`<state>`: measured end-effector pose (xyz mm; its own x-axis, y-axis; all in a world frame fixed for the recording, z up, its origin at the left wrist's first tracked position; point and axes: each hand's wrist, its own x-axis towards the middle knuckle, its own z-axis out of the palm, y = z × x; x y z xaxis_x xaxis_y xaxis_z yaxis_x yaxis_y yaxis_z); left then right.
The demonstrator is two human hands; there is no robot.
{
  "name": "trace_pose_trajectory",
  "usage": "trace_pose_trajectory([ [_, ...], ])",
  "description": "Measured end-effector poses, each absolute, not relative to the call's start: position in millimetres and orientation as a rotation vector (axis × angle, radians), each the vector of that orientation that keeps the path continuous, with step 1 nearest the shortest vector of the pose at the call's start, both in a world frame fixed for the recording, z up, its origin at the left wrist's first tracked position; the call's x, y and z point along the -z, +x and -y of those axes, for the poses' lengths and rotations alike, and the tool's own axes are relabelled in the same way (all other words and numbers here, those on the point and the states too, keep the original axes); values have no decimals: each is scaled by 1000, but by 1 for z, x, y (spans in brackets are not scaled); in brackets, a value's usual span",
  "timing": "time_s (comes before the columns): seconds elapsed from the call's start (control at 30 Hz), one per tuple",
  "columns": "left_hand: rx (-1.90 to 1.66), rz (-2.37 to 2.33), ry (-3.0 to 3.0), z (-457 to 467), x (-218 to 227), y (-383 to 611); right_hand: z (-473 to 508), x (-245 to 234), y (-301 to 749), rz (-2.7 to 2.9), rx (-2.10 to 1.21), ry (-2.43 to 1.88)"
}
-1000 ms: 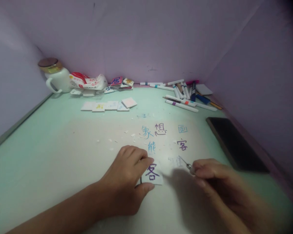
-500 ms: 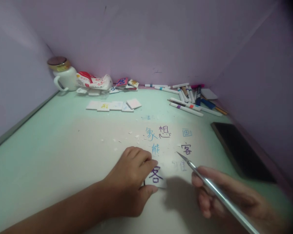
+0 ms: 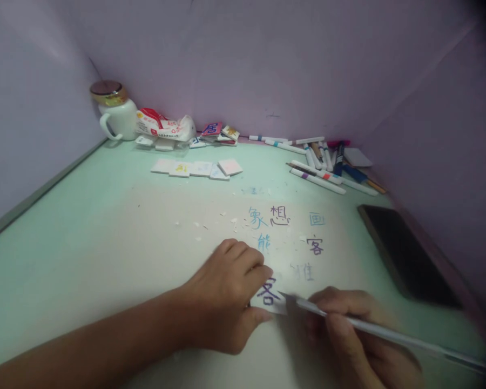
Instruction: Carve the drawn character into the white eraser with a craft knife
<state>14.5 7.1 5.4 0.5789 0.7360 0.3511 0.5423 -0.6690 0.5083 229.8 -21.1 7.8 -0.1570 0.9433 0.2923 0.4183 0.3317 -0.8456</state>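
Your left hand (image 3: 241, 294) was curled over the white square tile (image 3: 281, 309), index finger at its far side and thumb at its near side, gripping it against the tabletop (image 3: 85, 259). That tile, marked with a purple character, lay right of the middle, toward the near edge, which was out of view. Your right hand (image 3: 344, 329) pinched the slim metal craft knife (image 3: 319, 310), its blade pointing left at the tile's right side; you could not tell whether the tip touched.

The likeliest trouble was a slip: had the blade skidded left across the tile, it could have reached your thumb or index finger. A loose left grip might have let the tile turn, spoiling the lettering. The pale scraps (image 3: 198, 224) beyond the hand could have lodged beneath the tile and made it rock. Near the right edge, the black slab (image 3: 409, 259) lay well apart.
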Motion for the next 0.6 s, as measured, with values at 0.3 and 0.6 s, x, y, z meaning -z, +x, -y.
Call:
trace_pose_trajectory([
  [0.3, -750, -1026, 2481, -9, -5, 15, 20, -10, 231, 1810, -933, -1160],
  [0.6, -740, -1024, 2491, -8, -3, 15, 17, -11, 232, 1908, -1011, -1166],
])
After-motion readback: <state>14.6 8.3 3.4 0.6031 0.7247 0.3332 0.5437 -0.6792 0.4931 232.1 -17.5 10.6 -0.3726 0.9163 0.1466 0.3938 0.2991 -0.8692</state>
